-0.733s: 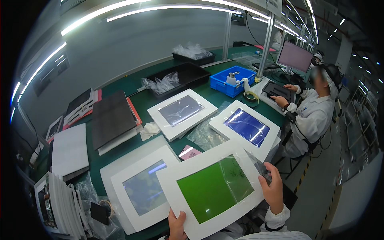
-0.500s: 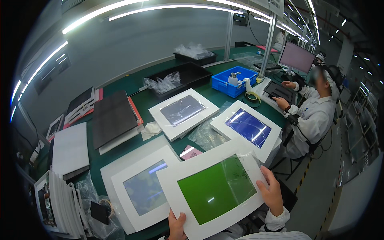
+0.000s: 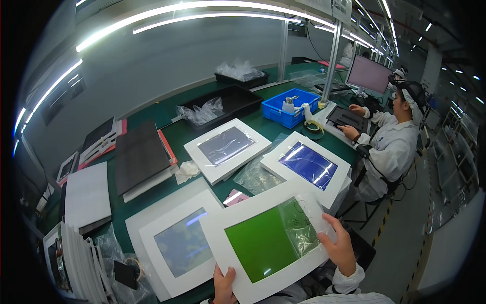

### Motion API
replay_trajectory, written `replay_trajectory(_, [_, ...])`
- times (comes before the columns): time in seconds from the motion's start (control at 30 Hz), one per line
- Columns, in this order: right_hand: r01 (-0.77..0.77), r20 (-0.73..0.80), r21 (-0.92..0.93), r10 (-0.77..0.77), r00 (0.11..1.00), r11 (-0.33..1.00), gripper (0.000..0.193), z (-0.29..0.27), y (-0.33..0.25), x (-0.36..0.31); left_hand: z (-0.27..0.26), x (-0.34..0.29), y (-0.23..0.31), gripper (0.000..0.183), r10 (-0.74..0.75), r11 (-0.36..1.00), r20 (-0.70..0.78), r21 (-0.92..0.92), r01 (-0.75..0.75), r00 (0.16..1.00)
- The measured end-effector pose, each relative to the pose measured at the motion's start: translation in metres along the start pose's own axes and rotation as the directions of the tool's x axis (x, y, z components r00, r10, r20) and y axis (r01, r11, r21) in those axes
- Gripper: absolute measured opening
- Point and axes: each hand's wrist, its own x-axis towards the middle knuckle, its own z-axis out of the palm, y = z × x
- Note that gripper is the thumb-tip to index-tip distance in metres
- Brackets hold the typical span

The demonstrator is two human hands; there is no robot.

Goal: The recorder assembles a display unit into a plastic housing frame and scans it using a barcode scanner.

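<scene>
White display frame (image 3: 276,286) with a green screen: from where I stood, it was tilted at the near side of the bench, partly covering another white frame. The left hand (image 3: 224,286) was closed at its lower left edge, thumb on the front, the other fingers partly hidden. At the right edge the right hand (image 3: 340,245) was half open, thumb and forefinger parted; I could not tell whether it gripped the frame or the clear film (image 3: 302,223) wrinkled over that end.

Partly beneath lay the pale-screened frame (image 3: 152,243). Farther off, a blue-screened frame (image 3: 308,164) and a grey-screened frame (image 3: 226,146) lay near a crumpled clear bag (image 3: 255,177). To the left were a dark panel (image 3: 142,157), a white panel (image 3: 87,195) and a row of upright frames (image 3: 76,263). Beyond, a blue bin (image 3: 276,112) sat beside a black tray (image 3: 248,99), and a seated co-worker (image 3: 392,144) in white kept both hands at a dark panel-like device (image 3: 348,117).
</scene>
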Motion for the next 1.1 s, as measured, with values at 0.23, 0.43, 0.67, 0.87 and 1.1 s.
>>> replay_trajectory(0.23, [0.276, 0.179, 0.254, -0.325, 0.929, 0.927, 0.083, 0.017, -0.010, -0.009, 0.026, 0.030, -0.010, 0.053, 0.126, 0.930, 0.248, -0.367, -0.028, 0.961])
replay_trajectory(0.43, [0.268, 0.414, 0.256, -0.356, 0.837, 0.929, 0.087, 0.030, -0.019, -0.010, 0.047, 0.038, -0.006, 0.053, 0.109, 0.915, 0.319, -0.401, 0.030, 0.942])
replay_trajectory(0.67, [0.240, 0.317, 0.112, -0.263, 0.911, 0.964, 0.072, 0.018, -0.010, -0.006, 0.054, 0.038, -0.004, 0.060, 0.085, 0.910, 0.314, -0.411, 0.054, 0.946])
replay_trajectory(0.87, [0.104, -0.036, -0.133, -0.110, 0.993, 0.986, 0.059, -0.017, 0.037, 0.014, 0.050, 0.042, -0.014, 0.052, 0.112, 0.937, 0.284, -0.348, -0.007, 0.952])
replay_trajectory(1.1, [-0.224, 0.053, 0.350, 0.219, 0.974, 0.910, 0.055, -0.044, 0.112, 0.036, 0.041, 0.048, -0.024, 0.058, 0.169, 0.933, 0.251, -0.353, -0.073, 0.953])
